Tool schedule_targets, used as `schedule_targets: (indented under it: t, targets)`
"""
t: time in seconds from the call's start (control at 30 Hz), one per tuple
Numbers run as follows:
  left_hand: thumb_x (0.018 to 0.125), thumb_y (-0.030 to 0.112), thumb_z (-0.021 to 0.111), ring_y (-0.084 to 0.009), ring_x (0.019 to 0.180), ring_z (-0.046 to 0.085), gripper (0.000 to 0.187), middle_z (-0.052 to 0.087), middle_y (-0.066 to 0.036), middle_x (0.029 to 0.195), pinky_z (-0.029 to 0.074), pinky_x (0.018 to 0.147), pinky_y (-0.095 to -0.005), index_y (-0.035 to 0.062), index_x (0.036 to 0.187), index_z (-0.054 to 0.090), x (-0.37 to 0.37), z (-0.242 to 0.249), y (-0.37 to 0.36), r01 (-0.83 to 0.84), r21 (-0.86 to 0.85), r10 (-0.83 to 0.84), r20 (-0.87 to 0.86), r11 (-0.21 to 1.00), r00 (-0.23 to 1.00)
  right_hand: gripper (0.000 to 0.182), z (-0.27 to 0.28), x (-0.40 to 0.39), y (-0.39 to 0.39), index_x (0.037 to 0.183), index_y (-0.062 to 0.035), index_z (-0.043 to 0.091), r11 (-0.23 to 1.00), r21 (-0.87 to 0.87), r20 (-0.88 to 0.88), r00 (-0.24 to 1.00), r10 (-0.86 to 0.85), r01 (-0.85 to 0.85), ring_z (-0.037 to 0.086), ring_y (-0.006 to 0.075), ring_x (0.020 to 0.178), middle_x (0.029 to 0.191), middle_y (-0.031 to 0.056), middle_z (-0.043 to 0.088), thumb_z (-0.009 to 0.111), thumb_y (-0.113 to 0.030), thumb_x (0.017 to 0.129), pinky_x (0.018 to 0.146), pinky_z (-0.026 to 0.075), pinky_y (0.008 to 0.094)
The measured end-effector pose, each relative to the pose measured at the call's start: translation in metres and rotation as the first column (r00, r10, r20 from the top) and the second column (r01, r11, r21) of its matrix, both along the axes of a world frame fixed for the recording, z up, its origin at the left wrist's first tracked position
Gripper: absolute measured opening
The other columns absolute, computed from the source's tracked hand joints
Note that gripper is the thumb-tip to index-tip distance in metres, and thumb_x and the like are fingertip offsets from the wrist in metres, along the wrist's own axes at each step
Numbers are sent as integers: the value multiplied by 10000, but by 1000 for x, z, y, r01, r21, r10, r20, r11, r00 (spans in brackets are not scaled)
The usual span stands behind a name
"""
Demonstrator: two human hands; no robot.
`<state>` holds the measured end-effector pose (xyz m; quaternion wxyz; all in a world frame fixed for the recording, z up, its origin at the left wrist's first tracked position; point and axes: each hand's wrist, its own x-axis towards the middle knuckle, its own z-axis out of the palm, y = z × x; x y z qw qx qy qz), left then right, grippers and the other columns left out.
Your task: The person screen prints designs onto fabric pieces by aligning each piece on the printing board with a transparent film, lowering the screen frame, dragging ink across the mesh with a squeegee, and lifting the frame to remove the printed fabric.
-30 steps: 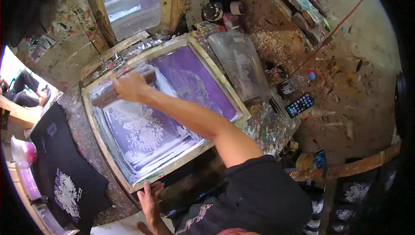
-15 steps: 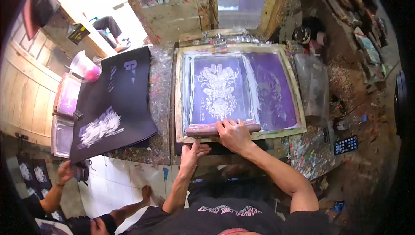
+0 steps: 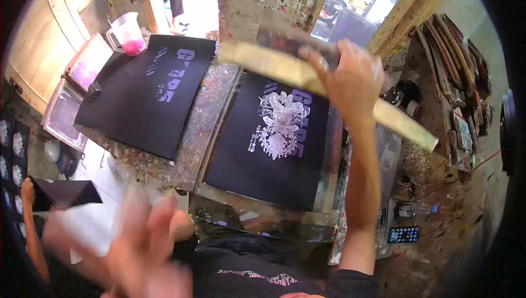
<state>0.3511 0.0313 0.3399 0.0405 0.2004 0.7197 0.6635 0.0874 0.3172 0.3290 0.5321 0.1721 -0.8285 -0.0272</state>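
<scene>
My right hand (image 3: 353, 76) grips the dark squeegee (image 3: 296, 40) at the top edge of the raised screen frame (image 3: 405, 125), seen nearly edge-on. Beneath it, a black fabric panel (image 3: 257, 172) lies on the board, bearing purple lettering and a white ornate print (image 3: 279, 128). My left hand (image 3: 137, 248) is up close to the camera at lower left, away from the panel. Motion smears its fingers, and I cannot make out anything in it.
Left of the board lies another black panel (image 3: 131, 101) with purple letters. Behind it stands a jug (image 3: 127, 32) with pink contents. A co-worker's hand (image 3: 27, 191) holds a black sheet (image 3: 68, 194). A phone (image 3: 404, 234) lies at right.
The screen frame has swung up off the board, uncovering the printed panel. My right hand has risen with the squeegee; my left has moved left, toward the camera. The co-worker's dark sheet has left the left-hand stack.
</scene>
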Motion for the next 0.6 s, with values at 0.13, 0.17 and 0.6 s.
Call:
schedule_targets:
  t: [0.13,0.17,0.6]
  targets:
    - [1092,418,271,-394,1205,578,555,626,-180,1301,394,1062,-620,118,1558,240,-44,-14,35,449,270,-55,-806,851,590,745,65,-35,0,785,-12,702,992,-76,395,917,-58,96,708,403,779,781,243,702,569,-743,839,724,546,504]
    - [1088,451,241,-399,1207,577,588,633,-187,1298,358,1081,-640,129,1577,195,-48,-18,26,418,314,-74,-719,853,691,756,70,-45,3,796,1,714,991,-83,400,914,-61,102,708,425,797,795,267,702,568,-739,841,728,552,505]
    - [847,115,608,-397,1134,601,374,632,-215,1194,473,986,-501,76,1218,639,-519,-315,64,-669,-498,90,-762,551,641,885,110,-102,5,942,50,734,978,-94,531,840,-109,186,692,457,927,919,313,700,518,-798,816,839,530,525]
